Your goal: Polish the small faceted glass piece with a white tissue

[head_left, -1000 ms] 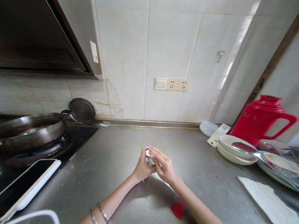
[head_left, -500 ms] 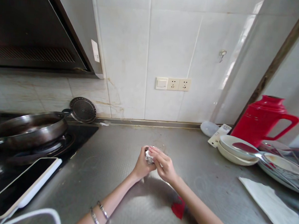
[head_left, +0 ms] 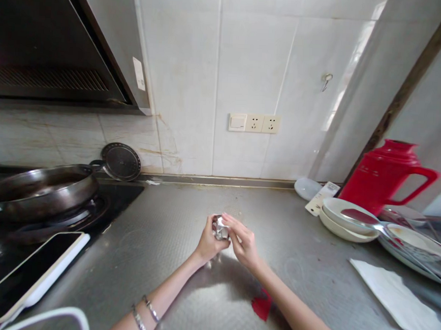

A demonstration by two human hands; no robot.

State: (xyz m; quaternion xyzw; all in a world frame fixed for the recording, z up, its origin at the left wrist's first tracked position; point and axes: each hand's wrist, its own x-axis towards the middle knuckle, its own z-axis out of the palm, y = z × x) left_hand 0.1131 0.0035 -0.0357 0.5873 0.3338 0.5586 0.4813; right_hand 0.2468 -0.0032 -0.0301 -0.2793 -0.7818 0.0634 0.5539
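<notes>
My left hand (head_left: pixel 207 243) is wrapped around a small bundle in crumpled silver foil (head_left: pixel 221 230), held above the steel counter. A dark brownish edge shows at the bundle's upper left; what the foil covers is hidden. From the right, my right hand (head_left: pixel 242 240) presses its thumb and fingertips together on the foil's upper edge. Between my forearms, a torn red scrap (head_left: pixel 261 305) lies on the counter (head_left: pixel 149 260), partly behind my right forearm.
At left, a pan (head_left: pixel 41 192) sits on the stove near a phone-like device (head_left: pixel 33 273) with a white cable. To the right stand a red thermos jug (head_left: pixel 382 178), stacked bowls (head_left: pixel 344 233), plates (head_left: pixel 411 254) and a white paper sheet (head_left: pixel 398 297).
My right fingers have shifted slightly on the bundle, leaving more of the foil's face visible. My left hand stays around it. The whole view has moved a little.
</notes>
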